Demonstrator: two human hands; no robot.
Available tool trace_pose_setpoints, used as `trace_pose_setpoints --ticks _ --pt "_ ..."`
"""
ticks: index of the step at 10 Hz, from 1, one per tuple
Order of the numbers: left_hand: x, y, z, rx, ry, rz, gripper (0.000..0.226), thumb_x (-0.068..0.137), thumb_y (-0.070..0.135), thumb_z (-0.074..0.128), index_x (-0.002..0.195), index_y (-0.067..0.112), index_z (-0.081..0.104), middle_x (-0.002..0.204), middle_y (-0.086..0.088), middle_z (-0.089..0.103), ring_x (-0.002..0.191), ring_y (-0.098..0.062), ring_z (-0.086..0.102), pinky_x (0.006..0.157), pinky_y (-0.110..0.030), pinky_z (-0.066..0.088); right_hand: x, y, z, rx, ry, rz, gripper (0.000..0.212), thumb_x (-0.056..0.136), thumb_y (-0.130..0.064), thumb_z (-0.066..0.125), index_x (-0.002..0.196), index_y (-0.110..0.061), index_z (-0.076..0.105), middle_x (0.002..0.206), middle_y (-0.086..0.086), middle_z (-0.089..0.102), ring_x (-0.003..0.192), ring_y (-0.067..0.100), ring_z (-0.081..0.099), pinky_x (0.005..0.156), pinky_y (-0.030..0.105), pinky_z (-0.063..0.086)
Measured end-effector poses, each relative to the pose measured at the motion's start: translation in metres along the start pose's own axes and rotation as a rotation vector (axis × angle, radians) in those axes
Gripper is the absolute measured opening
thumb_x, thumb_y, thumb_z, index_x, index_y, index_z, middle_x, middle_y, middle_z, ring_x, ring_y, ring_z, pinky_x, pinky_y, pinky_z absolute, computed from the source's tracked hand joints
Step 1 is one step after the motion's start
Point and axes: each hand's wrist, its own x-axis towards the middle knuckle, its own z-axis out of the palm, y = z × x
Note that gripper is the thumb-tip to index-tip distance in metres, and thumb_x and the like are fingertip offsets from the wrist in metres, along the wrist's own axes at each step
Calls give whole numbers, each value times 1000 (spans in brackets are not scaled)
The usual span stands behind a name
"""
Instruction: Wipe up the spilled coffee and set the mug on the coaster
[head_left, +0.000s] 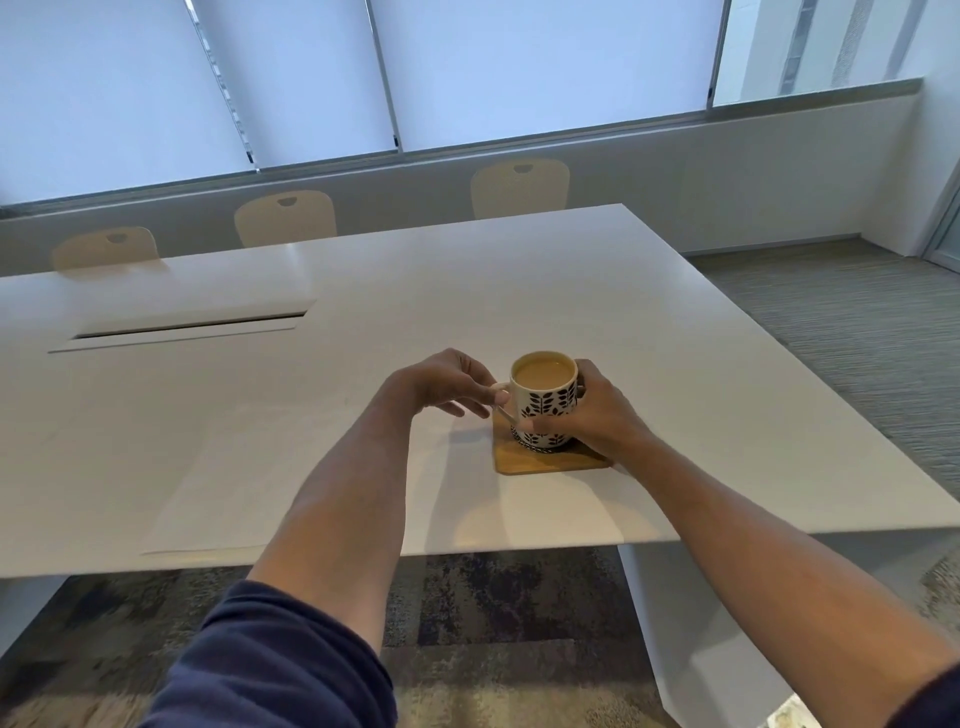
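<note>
One mug (544, 400) stands on one wooden coaster (551, 459) at the middle of the view, on a white desk (649, 332). The mug is cream with a black leaf pattern, upright, and filled near the rim with milky coffee (544, 375). Its base sits on the far part of the coaster, so the coaster's near edge shows bare at 6 o'clock from the mug.

Two hands are on the mug. The left hand (441, 384) comes in from 9 o'clock, its fingers pinched together on the mug's handle. The right hand (597, 415) wraps the mug's body from 3 o'clock, thumb across the lower front, fingers closed round the far side. Both forearms are bare, with dark blue sleeves (280, 660) pushed up near the bottom edge.

One large white sheet (218, 488), hard to tell from the desk top, lies flat at 8 o'clock from the mug, reaching the near edge. One long cable slot (187, 328) is cut into the desk at 10 o'clock.

Three pale chair backs (284, 218) rise behind the far edge, at 10 to 12 o'clock. Above them runs a white wall under windows with drawn roller blinds (545, 67). Grey striped carpet (857, 332) lies at 2 o'clock, and mottled carpet shows under the desk.
</note>
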Motion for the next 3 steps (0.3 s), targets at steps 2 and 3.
trace_pose_setpoints --ticks 2,3 --pt "-3 -2 -12 10 66 -57 31 88 -3 54 106 4 78 106 -6 80 102 -24 75 94 -40 52 19 8 -42 -81 -331 63 129 61 -24 98 162 -21 17 155 0 39 136 13 36 115 38 35" --pt "2 -5 -12 0 279 -17 30 85 2 51 100 3 77 113 -13 76 102 -28 70 86 -36 51 30 9 -58 -199 -271 31 105 81 -2 79 163 -16 14 162 3 34 144 18 34 114 35 33"
